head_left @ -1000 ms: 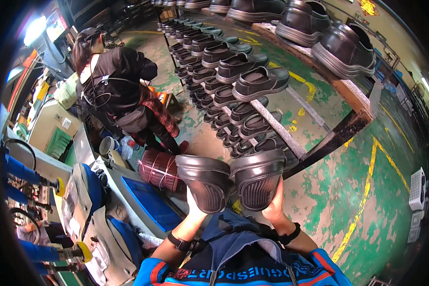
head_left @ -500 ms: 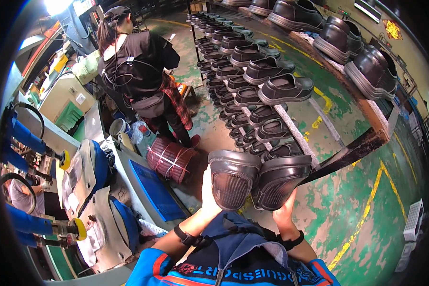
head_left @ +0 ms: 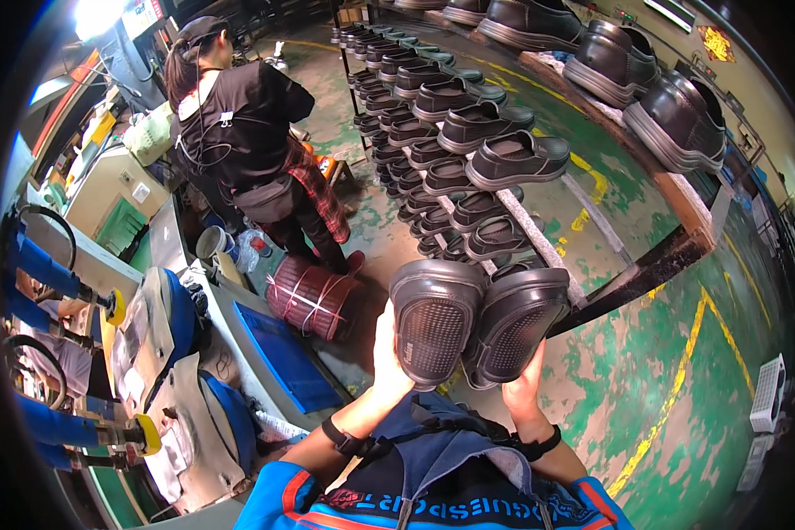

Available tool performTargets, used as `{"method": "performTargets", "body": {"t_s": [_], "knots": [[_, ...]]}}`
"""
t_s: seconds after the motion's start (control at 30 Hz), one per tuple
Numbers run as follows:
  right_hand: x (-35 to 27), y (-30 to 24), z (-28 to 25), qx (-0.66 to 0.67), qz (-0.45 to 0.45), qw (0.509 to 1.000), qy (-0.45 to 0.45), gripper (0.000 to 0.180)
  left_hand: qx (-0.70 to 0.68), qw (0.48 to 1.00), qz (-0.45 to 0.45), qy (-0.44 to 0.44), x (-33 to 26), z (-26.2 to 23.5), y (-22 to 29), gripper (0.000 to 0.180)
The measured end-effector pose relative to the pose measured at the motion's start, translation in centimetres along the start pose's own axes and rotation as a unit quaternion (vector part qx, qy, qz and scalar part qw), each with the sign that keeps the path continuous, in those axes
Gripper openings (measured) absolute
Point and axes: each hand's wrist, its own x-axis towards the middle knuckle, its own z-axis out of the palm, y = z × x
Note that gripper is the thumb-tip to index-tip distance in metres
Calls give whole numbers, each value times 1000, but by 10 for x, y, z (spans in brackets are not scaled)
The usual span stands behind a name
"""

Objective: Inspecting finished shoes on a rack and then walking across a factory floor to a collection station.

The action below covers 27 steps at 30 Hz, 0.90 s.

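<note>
A pair of black shoes is held up side by side before my chest, their dotted dark soles turned toward me. My left hand (head_left: pixel 389 360) grips the left shoe (head_left: pixel 435 320) by its outer side. Around the outer edge of the right shoe (head_left: pixel 517 322) is my right hand (head_left: pixel 525 382); part of its fingers is hidden behind the shoe. The two shoes touch or nearly touch along their inner sides. Just beyond them stands a rack whose rails carry rows of similar black shoes (head_left: pixel 517 162).
Along the right, a rack's top board (head_left: pixel 671 208) bears more black shoes. On the left is a machine with blue cylinders (head_left: pixel 53 256) and padded stations. A person in black (head_left: pixel 238 132) stands ahead, near a tied red-brown bundle (head_left: pixel 314 296). A white crate (head_left: pixel 767 393) sits far right.
The pair of shoes has tipped so that more of the soles faces me. The rack and the person have shifted slightly left in the picture. Both hands keep their hold.
</note>
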Motion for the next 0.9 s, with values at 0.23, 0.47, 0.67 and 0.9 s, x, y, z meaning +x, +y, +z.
{"method": "performTargets", "body": {"t_s": [0.23, 0.47, 0.67, 0.9], "knots": [[0, -9, 0, -28, -50, 998, 10, 75, -151, 984, -98, 16, 12, 8, 0, 71], [26, -44, 7, -20, -48, 998, 19, 77, 399, 888, 119, -193, 108, 58, 41, 69], [84, -75, 20, -58, -59, 986, 142, 79, 464, 824, -3, -324, 240, 131, 19, 65], [146, -68, -12, -86, -32, 945, 313, 70, 392, 831, -131, -372, 307, 200, -13, 73]]}}
